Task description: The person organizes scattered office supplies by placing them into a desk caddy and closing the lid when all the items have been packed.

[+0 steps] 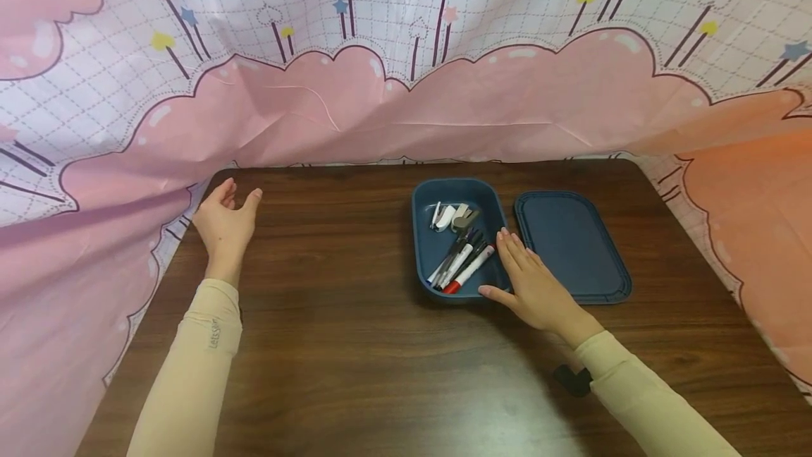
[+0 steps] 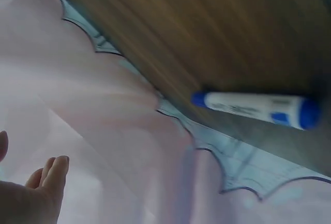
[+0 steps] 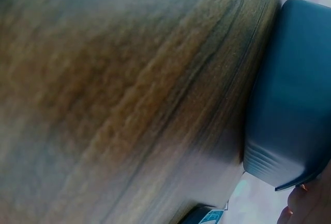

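My right hand [image 1: 539, 295] rests with straight fingers on the right rim of a dark blue plastic box [image 1: 419, 231]. Inside lie several markers [image 1: 468, 268], one with a red cap, and behind them small white and grey items [image 1: 453, 217] whose kind I cannot tell. The right wrist view shows the outer wall of the box [image 3: 289, 94]. Over the table's far left corner, my left hand [image 1: 225, 224] is raised with thumb and fingers apart, holding nothing. A white marker with blue ends [image 2: 253, 107] lies on the table in the left wrist view; the head view does not show it.
A flat dark blue lid [image 1: 571, 245] lies right of the box. The brown wooden table [image 1: 330, 344] ends at a patterned pink and white curtain [image 1: 406, 104] behind and at both sides. A dark object [image 3: 204, 214] peeks in at the bottom of the right wrist view.
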Available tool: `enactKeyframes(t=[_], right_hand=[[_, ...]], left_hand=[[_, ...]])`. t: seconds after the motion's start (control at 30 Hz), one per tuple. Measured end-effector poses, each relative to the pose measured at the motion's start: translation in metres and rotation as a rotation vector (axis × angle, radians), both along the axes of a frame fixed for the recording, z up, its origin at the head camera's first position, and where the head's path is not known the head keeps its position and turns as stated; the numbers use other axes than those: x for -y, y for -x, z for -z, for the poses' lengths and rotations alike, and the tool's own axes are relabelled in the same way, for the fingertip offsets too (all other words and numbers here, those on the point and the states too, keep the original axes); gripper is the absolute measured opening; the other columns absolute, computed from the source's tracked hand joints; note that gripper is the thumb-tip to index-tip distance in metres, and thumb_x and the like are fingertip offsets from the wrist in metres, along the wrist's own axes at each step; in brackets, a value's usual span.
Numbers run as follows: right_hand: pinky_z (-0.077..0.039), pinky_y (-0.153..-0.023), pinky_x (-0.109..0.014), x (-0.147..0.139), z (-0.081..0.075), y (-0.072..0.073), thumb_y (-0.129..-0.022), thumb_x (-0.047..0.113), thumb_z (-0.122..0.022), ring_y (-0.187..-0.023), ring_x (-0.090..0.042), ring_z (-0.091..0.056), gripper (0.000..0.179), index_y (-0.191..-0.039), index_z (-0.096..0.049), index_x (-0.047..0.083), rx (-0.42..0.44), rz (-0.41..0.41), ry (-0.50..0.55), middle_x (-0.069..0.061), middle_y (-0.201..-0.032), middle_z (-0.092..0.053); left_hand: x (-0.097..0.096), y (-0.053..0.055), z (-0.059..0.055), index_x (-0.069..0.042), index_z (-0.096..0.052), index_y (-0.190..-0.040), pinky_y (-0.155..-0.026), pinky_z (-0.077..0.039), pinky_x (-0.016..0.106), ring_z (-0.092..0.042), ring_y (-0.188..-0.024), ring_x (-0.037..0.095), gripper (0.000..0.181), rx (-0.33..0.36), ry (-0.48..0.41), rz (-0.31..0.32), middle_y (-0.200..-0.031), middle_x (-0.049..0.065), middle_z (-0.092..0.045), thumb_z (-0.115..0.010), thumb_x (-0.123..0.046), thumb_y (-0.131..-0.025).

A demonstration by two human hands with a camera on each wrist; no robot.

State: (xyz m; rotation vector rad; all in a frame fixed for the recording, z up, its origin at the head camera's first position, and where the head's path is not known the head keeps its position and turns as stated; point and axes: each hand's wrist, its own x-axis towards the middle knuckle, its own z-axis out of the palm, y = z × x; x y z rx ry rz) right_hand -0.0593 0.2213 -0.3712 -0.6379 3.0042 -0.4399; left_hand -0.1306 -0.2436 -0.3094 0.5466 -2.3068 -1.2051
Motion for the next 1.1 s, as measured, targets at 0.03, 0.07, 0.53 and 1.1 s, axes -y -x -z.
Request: enactKeyframes(t=[0.03,0.07,0.53,1.1], right_hand=[[-0.015,-0.112,-0.055,0.000,0.000,0.000,-0.085,0.064,-0.042,-0.144,-0.024,0.003,0.093,-0.148,-0.001,0.010,0.003,0.001,-0.003,-0.006,-0.156,0.003],[-0.015,-0.112,-0.055,0.000,0.000,0.000,-0.085,0.064,-0.042,-0.144,-0.024,0.003,0.093,-0.148,-0.001,0.010,0.004,0.001,-0.003,-0.006,-0.156,0.003],[-0.016,-0.111,-0.055,0.000,0.002,-0.001,-0.085,0.063,-0.043,-0.144,-0.026,0.000,0.093,-0.147,-0.002,0.009,-0.012,0.000,0.008,-0.007,-0.156,0.001],[-0.016,-0.112,-0.055,-0.001,0.002,0.001,-0.085,0.064,-0.042,-0.144,-0.025,0.001,0.092,-0.147,0.000,0.010,-0.009,0.000,0.003,-0.007,-0.156,0.002]], left_hand=[[0.005,-0.002,0.001,-0.008,-0.052,-0.130,-0.098,-0.045,0.029,-0.057,-0.115,0.024,0.057,0.009,-0.005,-0.010,-0.128,0.009,-0.057,-0.066,-0.033,-0.081],[0.010,-0.004,0.003,-0.008,-0.051,-0.131,-0.099,-0.044,0.029,-0.056,-0.116,0.024,0.057,0.024,-0.006,-0.016,-0.129,0.008,-0.056,-0.066,-0.034,-0.081],[0.064,-0.028,0.035,-0.007,-0.042,-0.137,-0.106,-0.034,0.041,-0.050,-0.120,0.036,0.065,0.192,0.064,-0.055,-0.136,0.012,-0.048,-0.062,-0.039,-0.083],[0.076,-0.033,0.067,0.004,-0.040,-0.134,-0.106,-0.025,0.047,-0.037,-0.123,0.048,0.068,0.360,0.169,-0.003,-0.131,0.026,-0.047,-0.060,-0.038,-0.084]])
